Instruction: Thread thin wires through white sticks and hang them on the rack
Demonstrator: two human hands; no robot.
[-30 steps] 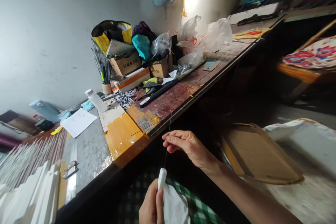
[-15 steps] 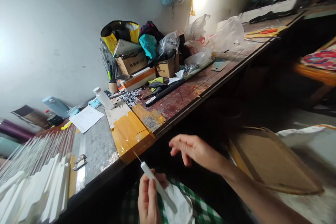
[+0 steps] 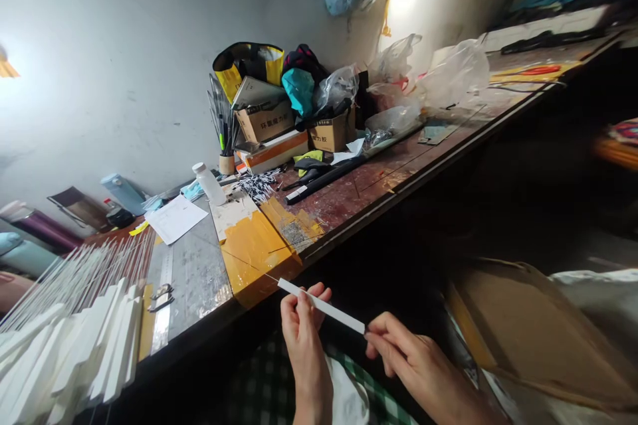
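My left hand (image 3: 306,339) grips a slim white bar (image 3: 329,309) between thumb and fingers, over my lap. A thin rod (image 3: 272,277) sticks out of the bar's far end, towards the taped block. My right hand (image 3: 411,352) is closed in a pinch right at the bar's near end. A tiny dark spot shows at those fingertips, too small to name. A white cloth (image 3: 346,392) and green checked fabric (image 3: 386,405) lie below my hands.
On the bench's left, several white bars with thin rods (image 3: 94,345) lie piled. A block wrapped in yellow tape (image 3: 259,252) sits at the front edge. Behind it stand a white bottle (image 3: 209,184) and cardboard boxes (image 3: 266,121). A brown cardboard tray (image 3: 538,325) is at lower right.
My right hand has come down and in to the bar's near end, closing its fingers. The bar in my left hand has tipped flatter and moved up and right. The view has shifted.
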